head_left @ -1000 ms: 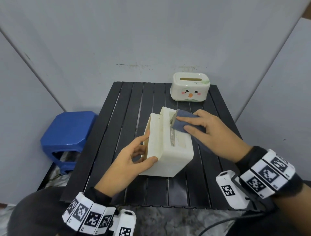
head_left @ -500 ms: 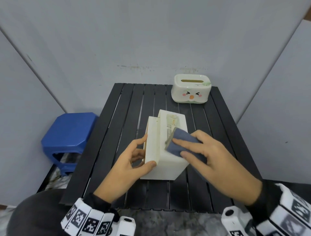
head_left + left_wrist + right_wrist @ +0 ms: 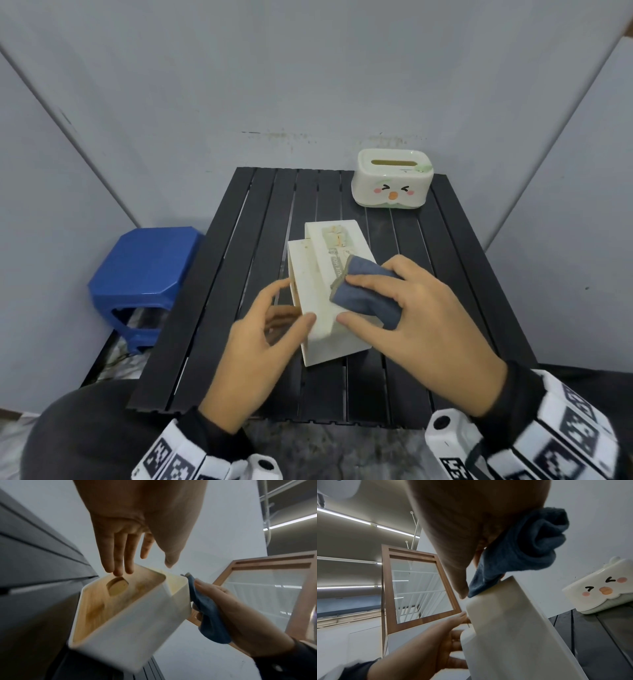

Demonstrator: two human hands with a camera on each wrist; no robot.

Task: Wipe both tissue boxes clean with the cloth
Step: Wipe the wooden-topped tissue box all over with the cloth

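A plain white tissue box (image 3: 320, 274) lies on its side in the middle of the black slatted table (image 3: 239, 260). My left hand (image 3: 294, 305) holds its near left corner, thumb on the top face and fingers on the wooden side (image 3: 96, 601). My right hand (image 3: 356, 299) grips a folded blue cloth (image 3: 366, 291) and presses it on the box's top face near its front end. The cloth (image 3: 530, 545) bunches under the palm in the right wrist view. A second white tissue box (image 3: 394, 181) with a cartoon face stands at the table's far right corner, untouched.
A blue plastic stool (image 3: 144, 270) stands left of the table. Grey wall panels close in behind and on both sides. My dark-clad knee (image 3: 85, 435) is at the lower left, under the table's near edge.
My right hand has slid the cloth from the far end of the box's top face towards me. The left hand has kept its hold, and the box has turned slightly.
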